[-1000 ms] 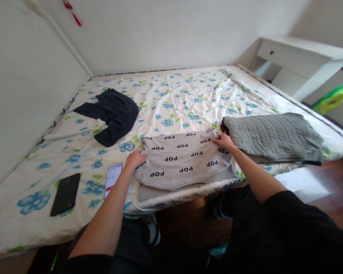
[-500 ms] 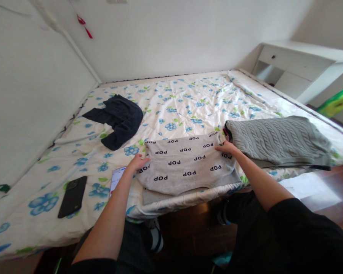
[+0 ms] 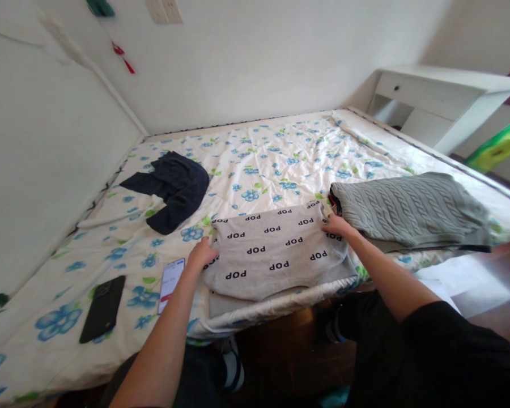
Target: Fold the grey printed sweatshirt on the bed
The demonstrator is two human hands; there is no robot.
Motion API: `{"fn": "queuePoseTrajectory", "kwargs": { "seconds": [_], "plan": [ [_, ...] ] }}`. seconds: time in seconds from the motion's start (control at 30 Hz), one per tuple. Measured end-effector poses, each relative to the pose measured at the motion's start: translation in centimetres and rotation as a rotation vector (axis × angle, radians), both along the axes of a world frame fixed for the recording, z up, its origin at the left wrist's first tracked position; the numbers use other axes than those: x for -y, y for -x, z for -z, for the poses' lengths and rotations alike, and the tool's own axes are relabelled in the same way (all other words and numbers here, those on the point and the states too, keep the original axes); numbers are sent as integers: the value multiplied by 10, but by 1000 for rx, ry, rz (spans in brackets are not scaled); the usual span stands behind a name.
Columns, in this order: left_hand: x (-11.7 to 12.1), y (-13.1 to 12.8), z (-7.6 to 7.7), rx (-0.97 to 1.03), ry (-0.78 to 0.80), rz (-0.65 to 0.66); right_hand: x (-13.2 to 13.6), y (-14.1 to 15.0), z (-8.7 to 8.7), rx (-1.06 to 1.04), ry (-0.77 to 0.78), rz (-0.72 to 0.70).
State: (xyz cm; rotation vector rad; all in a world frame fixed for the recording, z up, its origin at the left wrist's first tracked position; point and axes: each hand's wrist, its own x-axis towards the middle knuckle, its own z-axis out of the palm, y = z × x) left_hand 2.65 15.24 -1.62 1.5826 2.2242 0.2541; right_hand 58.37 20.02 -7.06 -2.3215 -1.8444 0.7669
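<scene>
grip: left hand (image 3: pixel 202 255), right hand (image 3: pixel 338 225) still open, pressed flat | on: flat grey sweatshirt with black POP print (image 3: pixel 276 255) | place: front edge of bed (image 3: pixel 276 309) | beside: grey cable-knit sweater (image 3: pixel 408 212)

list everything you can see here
sweatshirt: 1, grey with black POP print, folded at bed edge
sweater: 1, grey cable knit, folded, right of sweatshirt
garment: 1, navy, on quilt, left
quilt: 1, white with blue flowers, across bed
black phone: 1, black, on quilt, left
lit phone: 1, white screen, left of sweatshirt
desk: 1, white, far right
tassel: 1, red, on wall
left hand: 1, on sweatshirt's left edge
right hand: 1, on sweatshirt's right side
</scene>
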Motion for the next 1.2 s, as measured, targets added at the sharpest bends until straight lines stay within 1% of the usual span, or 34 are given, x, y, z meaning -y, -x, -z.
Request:
{"fn": "queuePoseTrajectory", "kwargs": {
  "seconds": [0.1, 0.17, 0.27, 0.33, 0.4, 0.43, 0.47, 0.53, 0.6, 0.7, 0.77, 0.83, 0.97, 1.07, 1.13, 1.2],
  "plan": [
    [-2, -28, 4, -110, -151, 131, 5, 29, 1, 50, -180, -74],
    [-4, -56, 9, -89, -225, 250, 9, 55, 1, 48, -235, -186],
    [-9, -104, 21, -9, -261, 448, 19, 93, 1, 21, -201, -372],
    [-16, -134, 32, 28, -254, 551, 26, 111, 1, 16, -171, -448],
    [-25, -153, 42, 20, -234, 579, 31, 119, 1, 15, -148, -482],
    [-30, -156, 46, 2, -225, 565, 32, 120, 1, 11, -135, -487],
    [-35, -155, 49, -21, -219, 541, 32, 119, 1, 4, -123, -489],
    [-44, -137, 52, -77, -223, 483, 30, 113, 0, -10, -106, -496],
    [-50, -105, 56, -145, -245, 422, 28, 107, 0, -14, -96, -509],
    [-47, -56, 64, -238, -315, 347, 27, 103, -1, -6, -93, -516],
    [-41, -37, 71, -269, -348, 321, 29, 104, 0, 9, -101, -510],
    [-36, -32, 77, -288, -346, 307, 33, 110, 4, 23, -133, -495],
    [-31, -42, 80, -312, -338, 294, 42, 134, 17, 25, -234, -398],
    [-27, -46, 79, -301, -356, 279, 45, 166, 27, 4, -327, -356],
    [-24, -46, 79, -291, -365, 267, 41, 194, 28, -27, -391, -381],
    [-22, -45, 79, -284, -365, 257, 31, 226, 25, -59, -442, -426]
  ]
}}
